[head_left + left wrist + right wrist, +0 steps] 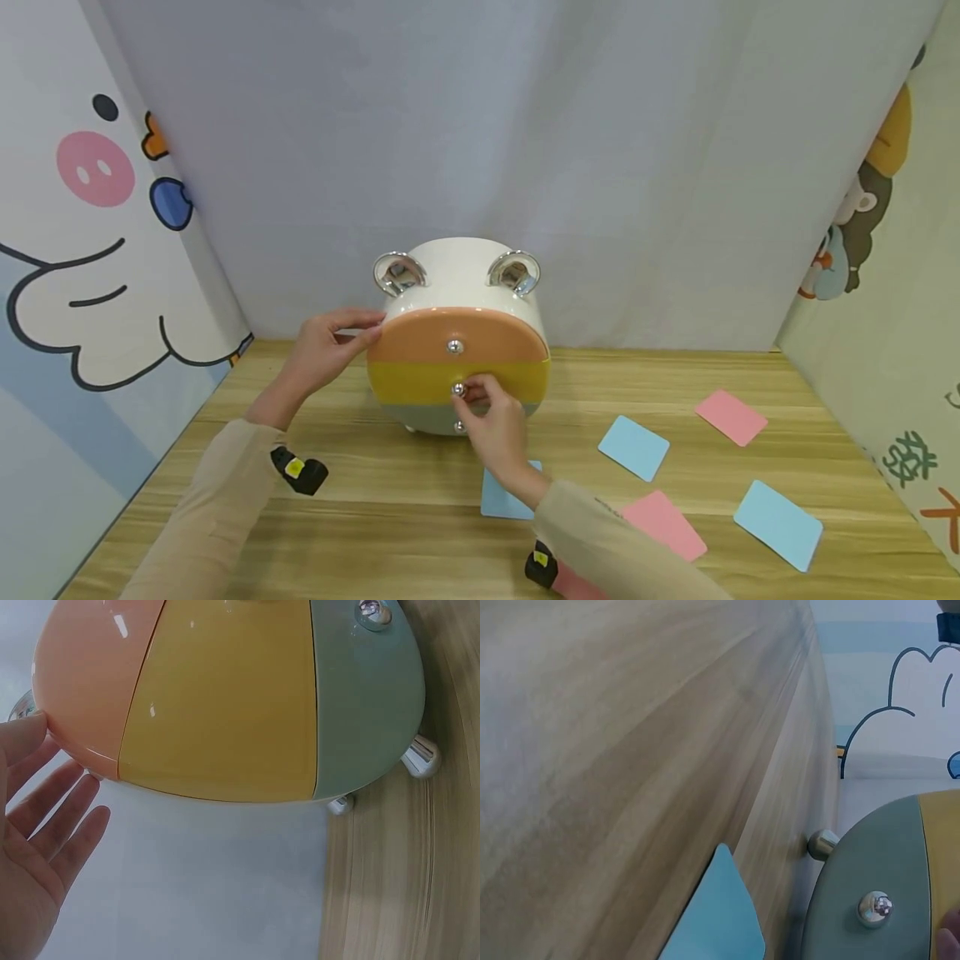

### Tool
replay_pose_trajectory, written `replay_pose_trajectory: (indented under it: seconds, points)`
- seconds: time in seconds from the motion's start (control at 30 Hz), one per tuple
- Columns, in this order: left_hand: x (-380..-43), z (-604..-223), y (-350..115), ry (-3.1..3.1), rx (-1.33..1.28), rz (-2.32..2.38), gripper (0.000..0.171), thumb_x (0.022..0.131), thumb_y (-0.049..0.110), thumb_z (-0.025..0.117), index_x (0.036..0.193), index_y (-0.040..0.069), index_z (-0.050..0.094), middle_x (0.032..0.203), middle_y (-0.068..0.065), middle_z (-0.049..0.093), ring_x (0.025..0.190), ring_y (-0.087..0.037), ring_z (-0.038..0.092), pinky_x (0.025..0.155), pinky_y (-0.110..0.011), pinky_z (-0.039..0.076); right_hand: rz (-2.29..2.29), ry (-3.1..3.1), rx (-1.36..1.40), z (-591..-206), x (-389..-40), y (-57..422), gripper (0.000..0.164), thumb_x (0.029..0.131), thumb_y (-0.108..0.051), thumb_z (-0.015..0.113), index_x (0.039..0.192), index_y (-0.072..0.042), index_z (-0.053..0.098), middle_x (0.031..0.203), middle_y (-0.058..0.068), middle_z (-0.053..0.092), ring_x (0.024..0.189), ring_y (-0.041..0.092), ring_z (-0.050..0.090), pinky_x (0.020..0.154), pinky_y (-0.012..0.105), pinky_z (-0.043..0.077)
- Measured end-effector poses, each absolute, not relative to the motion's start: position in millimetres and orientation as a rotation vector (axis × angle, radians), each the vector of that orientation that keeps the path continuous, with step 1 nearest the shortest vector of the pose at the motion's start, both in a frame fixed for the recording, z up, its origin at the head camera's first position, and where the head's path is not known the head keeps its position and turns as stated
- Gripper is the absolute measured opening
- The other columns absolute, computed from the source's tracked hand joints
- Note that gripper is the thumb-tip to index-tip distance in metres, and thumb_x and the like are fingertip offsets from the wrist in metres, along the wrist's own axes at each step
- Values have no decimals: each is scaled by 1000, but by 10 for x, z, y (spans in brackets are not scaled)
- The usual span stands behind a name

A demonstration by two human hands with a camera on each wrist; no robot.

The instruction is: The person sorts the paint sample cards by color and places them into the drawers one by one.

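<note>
A small rounded drawer cabinet (457,275) with two shiny ear-shaped loops stands on the table. Its front has an orange drawer (420,335), a yellow drawer (405,383) and a grey-green drawer (367,705), each with a silver knob. My left hand (324,346) touches the cabinet's left side by the orange drawer, its fingers fairly straight in the left wrist view. With thumb and fingertips my right hand (491,421) pinches the yellow drawer's silver knob (458,389). Only a bit of that hand shows at the edge of the right wrist view.
Right of the cabinet lie blue cards (633,448) and pink cards (731,417), spread over the wooden table (375,533). One more blue card (506,496) lies partly under my right forearm. A grey curtain-like backdrop (637,167) rises behind; printed panels flank both sides.
</note>
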State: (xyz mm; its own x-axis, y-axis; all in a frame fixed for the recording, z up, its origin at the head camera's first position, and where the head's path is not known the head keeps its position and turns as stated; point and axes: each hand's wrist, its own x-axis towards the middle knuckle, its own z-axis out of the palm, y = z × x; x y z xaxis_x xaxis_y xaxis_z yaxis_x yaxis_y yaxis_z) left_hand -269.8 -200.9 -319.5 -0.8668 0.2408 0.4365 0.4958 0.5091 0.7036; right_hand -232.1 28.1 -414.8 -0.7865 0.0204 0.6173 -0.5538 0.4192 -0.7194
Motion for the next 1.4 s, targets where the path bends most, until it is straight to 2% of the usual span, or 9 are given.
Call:
replay_pose_trajectory:
  seconds: [0.2, 0.43, 0.7, 1.07, 1.17, 1.4]
  points:
    - [-2694, -3187, -1993, -2478, -617, -1274, 27, 87, 11, 61, 111, -2, 64, 112, -16, 62, 101, -27, 58, 77, -36, 53, 1271, -2154, 444, -4159, -2355, 282, 14, 79, -15, 70, 88, -9, 60, 75, -1, 65, 68, 10, 62, 52, 16, 47]
    - [-2525, -3012, -1904, -2498, -610, -1262, 25, 87, 7, 60, 108, -7, 64, 110, -21, 61, 100, -32, 58, 77, -39, 53, 1238, -2166, 411, -4160, -2339, 265, 14, 79, -15, 70, 86, -9, 60, 74, -1, 64, 66, 10, 62, 53, 17, 49]
    - [-2696, -3181, -2003, -2513, -598, -1274, 28, 88, 16, 61, 111, 1, 65, 113, -14, 62, 103, -25, 57, 78, -36, 53, 1149, -2151, 443, -4162, -2298, 259, 14, 78, -16, 71, 85, -9, 61, 73, -2, 66, 63, 10, 62, 53, 22, 50]
    - [-2697, -3173, -2009, -2506, -616, -1284, 29, 87, 18, 62, 110, 2, 66, 113, -14, 62, 103, -26, 58, 79, -38, 53, 1132, -2056, 575, -4175, -2189, 296, 15, 76, -8, 71, 85, -4, 60, 71, 2, 65, 61, 12, 61, 52, 31, 52]
    - [-2698, -3177, -2012, -2513, -613, -1281, 29, 87, 18, 61, 111, 1, 65, 114, -14, 62, 103, -27, 58, 79, -38, 53, 1119, -2054, 587, -4185, -2165, 309, 15, 76, -9, 72, 85, -5, 60, 72, 0, 65, 62, 11, 61, 52, 26, 51]
    - [-2702, -3181, -2008, -2518, -611, -1272, 30, 87, 18, 62, 111, 1, 65, 114, -15, 61, 104, -27, 57, 79, -39, 53, 1044, -2042, 662, -4195, -2081, 357, 16, 77, -11, 72, 85, -6, 60, 72, -1, 65, 61, 8, 62, 44, 11, 40]
